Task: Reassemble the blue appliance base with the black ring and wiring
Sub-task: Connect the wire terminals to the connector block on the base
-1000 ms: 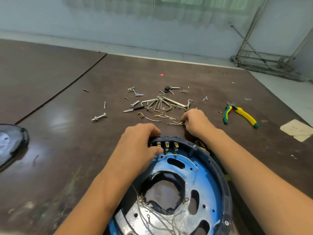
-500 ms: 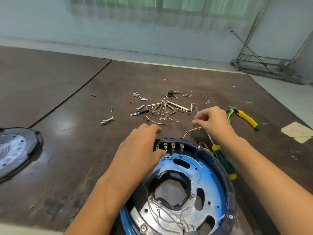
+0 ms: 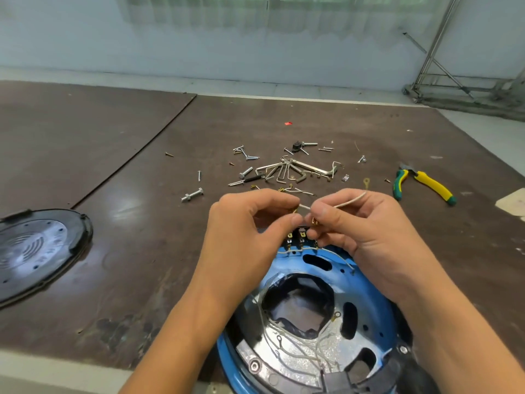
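The blue appliance base (image 3: 375, 305) lies open side up at the near edge of the brown table, with thin white wires (image 3: 295, 348) loose inside it. Its black ring (image 3: 397, 368) shows along the lower right rim. A row of brass terminals (image 3: 297, 240) sits at the far rim. Just above those terminals my left hand (image 3: 250, 231) and my right hand (image 3: 366, 231) both pinch one short white wire (image 3: 349, 201) with brass end connectors. The wire's ring terminal (image 3: 366, 182) sticks out past my right hand.
A pile of screws, bolts and hex keys (image 3: 287, 170) lies beyond my hands. Green-and-yellow pliers (image 3: 423, 183) lie at the right. A black round cover with a metal plate (image 3: 37, 251) rests at the left. A metal rack (image 3: 466, 81) stands on the floor, far right.
My right hand lifted a white wire from the table and brought it over the terminals. My left hand left the base's rim and now pinches the wire's other end.
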